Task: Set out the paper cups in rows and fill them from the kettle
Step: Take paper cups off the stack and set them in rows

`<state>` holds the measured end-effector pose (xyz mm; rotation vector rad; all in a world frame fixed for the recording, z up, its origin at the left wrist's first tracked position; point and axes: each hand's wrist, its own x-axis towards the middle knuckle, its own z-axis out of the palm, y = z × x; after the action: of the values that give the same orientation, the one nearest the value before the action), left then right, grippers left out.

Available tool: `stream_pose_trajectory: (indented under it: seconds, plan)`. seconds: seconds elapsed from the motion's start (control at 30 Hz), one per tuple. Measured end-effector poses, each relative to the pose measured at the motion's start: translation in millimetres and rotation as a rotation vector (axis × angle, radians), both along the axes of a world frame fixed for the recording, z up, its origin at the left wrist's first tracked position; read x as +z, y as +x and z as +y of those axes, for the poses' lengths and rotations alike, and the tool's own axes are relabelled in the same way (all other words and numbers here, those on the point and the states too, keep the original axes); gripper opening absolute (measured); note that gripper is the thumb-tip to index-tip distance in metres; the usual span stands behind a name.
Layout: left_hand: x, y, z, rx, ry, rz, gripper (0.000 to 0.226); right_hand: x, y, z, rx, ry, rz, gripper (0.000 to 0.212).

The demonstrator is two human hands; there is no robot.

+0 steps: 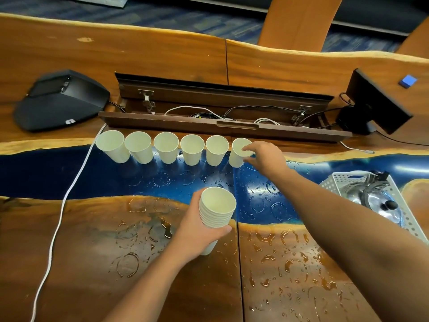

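1. Six paper cups stood upright in a row along the far edge of the blue strip of the bench, just in front of an open cable trough.
2. The right hand reached to the sixth cup, at the right end of the row, its fingertips pinching the rim.
3. The other five cups stood close side by side to the left of it, some touching their neighbours.
4. The left hand gripped a stack of nested cups near the middle of the bench, fingers and thumb curled round the stack, mouth upward.
5. The kettle lay in a perforated metal basket at the right of the bench, well apart from the row.
6. Wet rings and drops marked the bench surface round the stack and in front of the row.
7. A white cable ran down the left side of the bench past the leftmost cup.
8. A black conference phone sat at the far left, a small black screen at the far right.
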<state>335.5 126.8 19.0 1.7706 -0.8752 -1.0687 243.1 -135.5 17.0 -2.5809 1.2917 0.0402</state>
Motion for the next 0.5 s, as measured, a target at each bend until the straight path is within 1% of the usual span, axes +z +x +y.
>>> stream_pose_trajectory:
  seconds: [0.07, 0.13, 0.2, 0.23, 0.27, 0.3, 0.37, 0.43, 0.5]
  plan:
    - [0, 0, -1, -0.001, 0.002, 0.002, 0.092, 10, 1, 4, -0.014, -0.013, -0.067, 0.047]
    - [0, 0, -1, -0.002, -0.002, 0.004, 0.092, 26, 0, 15, -0.049, 0.004, -0.247, 0.042]
    - [-1, 0, -1, -0.006, -0.01, 0.006, 0.091, 49, -4, 36, -0.077, 0.076, -0.448, 0.03]
    - [-1, 0, -1, -0.008, -0.015, 0.006, 0.091, 62, -7, 49, -0.067, 0.139, -0.512, 0.022]
    - [-2, 0, -1, -0.01, -0.019, 0.006, 0.091, 74, -11, 63, -0.033, 0.216, -0.536, 0.015]
    - [-2, 0, -1, -0.011, -0.025, 0.007, 0.091, 85, -17, 78, 0.026, 0.294, -0.524, 0.012]
    - [-2, -1, -1, -0.007, -0.035, 0.017, 0.09, 103, -28, 102, 0.181, 0.408, -0.401, 0.012]
    - [1, -3, 0, -0.01, -0.046, 0.035, 0.087, 109, -39, 121, 0.315, 0.427, -0.211, 0.019]
    - [5, -6, 0, -0.017, -0.054, 0.045, 0.085, 107, -45, 131, 0.413, 0.384, -0.054, 0.028]
